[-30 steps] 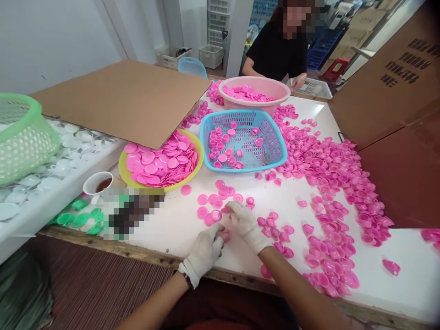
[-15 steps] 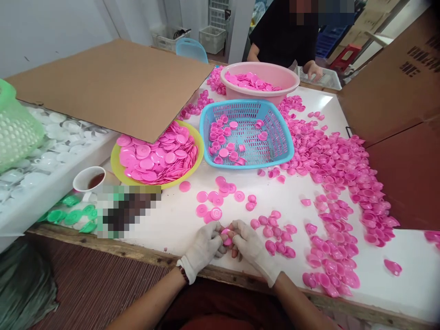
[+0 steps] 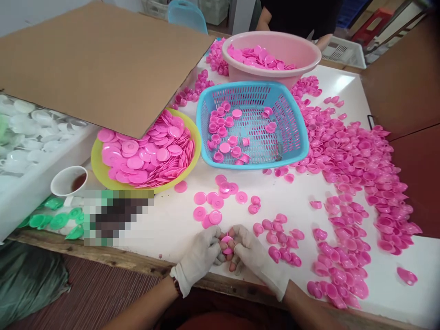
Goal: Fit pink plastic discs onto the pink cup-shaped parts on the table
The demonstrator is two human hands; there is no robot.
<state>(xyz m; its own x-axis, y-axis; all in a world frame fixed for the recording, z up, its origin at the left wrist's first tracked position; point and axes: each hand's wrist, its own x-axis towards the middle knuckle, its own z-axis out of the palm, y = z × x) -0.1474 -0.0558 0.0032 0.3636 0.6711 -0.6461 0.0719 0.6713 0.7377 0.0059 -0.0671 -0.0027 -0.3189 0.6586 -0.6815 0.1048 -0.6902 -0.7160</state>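
Both my hands wear white gloves and meet at the near edge of the white table (image 3: 172,220). My left hand (image 3: 201,256) and my right hand (image 3: 252,256) pinch one small pink plastic piece (image 3: 227,243) between their fingertips. Just beyond them lie a few flat pink discs (image 3: 213,206). To the right are loose pink cups (image 3: 280,240). A yellow bowl (image 3: 103,181) is heaped with pink discs. A blue basket (image 3: 292,133) holds several pink pieces.
A big heap of pink cups (image 3: 357,183) covers the table's right side. A pink basin (image 3: 302,52) of discs stands at the back, with another person (image 3: 302,16) behind it. Cardboard sheet (image 3: 96,64) at left, paper cup (image 3: 67,183), green caps (image 3: 51,220), brown carton (image 3: 409,114) at right.
My right hand drew back from the discs to meet the left at the table edge; both now press on one pink piece. The view has tilted downward.
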